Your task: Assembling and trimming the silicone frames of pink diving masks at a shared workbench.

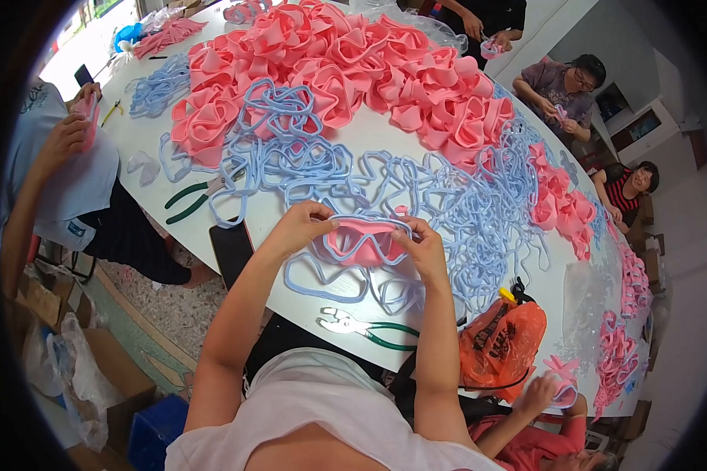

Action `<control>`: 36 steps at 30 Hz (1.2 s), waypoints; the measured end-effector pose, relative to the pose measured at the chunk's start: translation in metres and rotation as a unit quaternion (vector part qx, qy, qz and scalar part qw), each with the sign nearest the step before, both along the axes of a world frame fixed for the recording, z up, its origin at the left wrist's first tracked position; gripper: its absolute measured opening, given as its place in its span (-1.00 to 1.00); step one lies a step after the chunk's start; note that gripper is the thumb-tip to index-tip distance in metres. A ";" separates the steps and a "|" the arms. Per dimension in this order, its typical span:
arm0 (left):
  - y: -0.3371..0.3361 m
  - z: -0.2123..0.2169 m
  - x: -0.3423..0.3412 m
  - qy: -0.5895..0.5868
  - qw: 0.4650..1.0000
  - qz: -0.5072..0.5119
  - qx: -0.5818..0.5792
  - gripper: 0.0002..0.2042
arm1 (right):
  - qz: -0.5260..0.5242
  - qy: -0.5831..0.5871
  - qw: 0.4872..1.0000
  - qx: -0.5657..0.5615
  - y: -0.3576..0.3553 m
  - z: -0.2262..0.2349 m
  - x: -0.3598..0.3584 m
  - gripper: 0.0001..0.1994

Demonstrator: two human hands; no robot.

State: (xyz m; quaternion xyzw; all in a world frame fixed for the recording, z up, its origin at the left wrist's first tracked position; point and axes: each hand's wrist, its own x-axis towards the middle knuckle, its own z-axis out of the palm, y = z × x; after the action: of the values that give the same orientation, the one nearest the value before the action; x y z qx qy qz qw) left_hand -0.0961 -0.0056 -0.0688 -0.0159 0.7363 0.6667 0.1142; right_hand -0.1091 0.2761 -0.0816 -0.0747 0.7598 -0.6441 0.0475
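Between my hands, above the near edge of the white table [342, 290], is a pink diving mask skirt [361, 250] with a light blue frame [369, 220] around its rim. My left hand [302, 224] pinches its upper left edge. At the right edge, my right hand [426, 250] grips the same piece between thumb and fingers. Loose blue frames [326, 294] lie on the table just under and beside it. Closer to my body rests a pair of pliers with green handles [393, 334], which neither hand touches.
A large heap of pink skirts [314, 55] covers the far side, with tangled blue frames [487, 224] before it. A second pair of green-handled pliers [187, 202], a black phone [232, 253] and an orange bag [501, 345] lie nearby. Several people sit or stand around the table.
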 end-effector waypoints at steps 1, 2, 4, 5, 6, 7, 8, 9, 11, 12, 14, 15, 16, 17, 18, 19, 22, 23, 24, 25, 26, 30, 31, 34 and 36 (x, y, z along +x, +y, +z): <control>-0.002 -0.001 -0.002 -0.015 0.999 -0.011 0.027 -0.77 | 0.000 0.000 1.000 -0.001 0.000 0.000 -0.001 -0.79; -0.003 -0.002 -0.004 -0.030 0.998 -0.022 0.055 -0.77 | 0.013 -0.022 0.999 -0.033 0.000 -0.001 -0.002 -0.78; -0.008 -0.002 -0.004 -0.027 0.997 -0.054 0.049 -0.77 | 0.025 -0.046 0.996 -0.066 -0.002 0.004 -0.001 -0.77; -0.009 -0.001 -0.004 -0.024 0.995 -0.085 0.043 -0.75 | 0.025 -0.079 0.991 -0.106 -0.003 0.007 -0.001 -0.77; -0.009 0.001 -0.004 -0.025 0.995 -0.086 0.043 -0.75 | 0.025 -0.112 0.983 -0.147 -0.004 0.010 0.000 -0.77; -0.008 0.005 -0.004 -0.040 0.993 -0.101 0.051 -0.73 | 0.024 -0.112 0.982 -0.147 -0.005 0.013 0.001 -0.77; -0.009 0.008 -0.004 -0.054 0.990 -0.116 0.059 -0.70 | 0.022 -0.143 0.973 -0.182 -0.005 0.017 0.002 -0.78; -0.009 0.012 -0.005 -0.055 0.990 -0.117 0.059 -0.70 | 0.019 -0.173 0.961 -0.217 -0.005 0.020 0.003 -0.79; -0.011 0.019 -0.007 -0.105 0.983 -0.139 0.064 -0.73 | 0.011 -0.182 0.952 -0.247 -0.004 0.019 0.000 -0.78; -0.011 0.018 -0.008 -0.104 0.983 -0.139 0.064 -0.73 | 0.005 -0.190 0.942 -0.276 -0.004 0.021 -0.002 -0.76; -0.011 0.012 -0.009 -0.120 0.967 -0.106 0.198 -0.80 | 0.010 -0.167 0.943 -0.289 -0.005 0.026 0.000 -0.74; -0.010 0.014 -0.008 -0.119 0.967 -0.107 0.197 -0.80 | 0.014 -0.146 0.942 -0.301 -0.008 0.030 0.002 -0.71; -0.007 0.018 -0.006 -0.111 0.963 -0.077 0.235 -0.79 | 0.014 -0.145 0.942 -0.301 -0.011 0.036 0.005 -0.71; -0.005 0.020 -0.004 -0.102 0.956 -0.047 0.273 -0.78 | 0.029 -0.145 0.948 -0.282 -0.014 0.042 0.008 -0.71; -0.001 0.020 -0.001 -0.101 0.956 -0.047 0.272 -0.78 | 0.043 -0.146 0.953 -0.263 -0.016 0.046 0.011 -0.71; 0.002 0.019 0.001 -0.077 0.950 -0.025 0.302 -0.76 | 0.044 -0.145 0.953 -0.263 -0.015 0.045 0.011 -0.71; 0.015 0.021 0.007 -0.039 0.951 0.015 0.306 -0.70 | 0.008 -0.100 0.962 -0.254 -0.016 0.042 0.010 -0.71; 0.020 0.023 0.009 -0.025 0.959 0.035 0.281 -0.66 | -0.008 -0.085 0.973 -0.215 -0.017 0.042 0.010 -0.71; 0.025 0.030 0.015 -0.025 0.959 0.034 0.280 -0.66 | -0.024 -0.069 0.982 -0.176 -0.019 0.042 0.010 -0.70; 0.032 0.040 0.023 0.050 0.980 0.044 0.185 -0.63 | -0.025 -0.069 0.982 -0.176 -0.021 0.045 0.012 -0.70; 0.036 0.045 0.028 0.125 0.987 0.052 0.088 -0.59 | -0.038 -0.051 0.985 -0.161 -0.024 0.050 0.014 -0.72; 0.037 0.035 0.031 0.214 0.972 0.080 0.049 -0.60 | -0.049 0.006 0.997 -0.062 -0.022 0.056 0.019 -0.80; 0.035 0.041 0.033 0.202 0.976 0.083 0.005 -0.65 | -0.050 0.006 0.997 -0.062 -0.022 0.058 0.021 -0.80; 0.032 0.043 0.038 0.203 0.973 0.096 -0.045 -0.75 | -0.064 0.014 0.998 -0.012 -0.024 0.069 0.030 -0.83; 0.032 0.041 0.039 0.216 0.969 0.106 -0.051 -0.78 | -0.062 0.001 0.998 0.032 -0.026 0.076 0.037 -0.83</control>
State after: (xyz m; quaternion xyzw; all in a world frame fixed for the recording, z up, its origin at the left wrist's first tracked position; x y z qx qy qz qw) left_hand -0.0572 0.0259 -0.0275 0.0447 0.7704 0.6246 -0.1197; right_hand -0.0725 0.2496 -0.0054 -0.0269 0.7833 -0.6209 0.0089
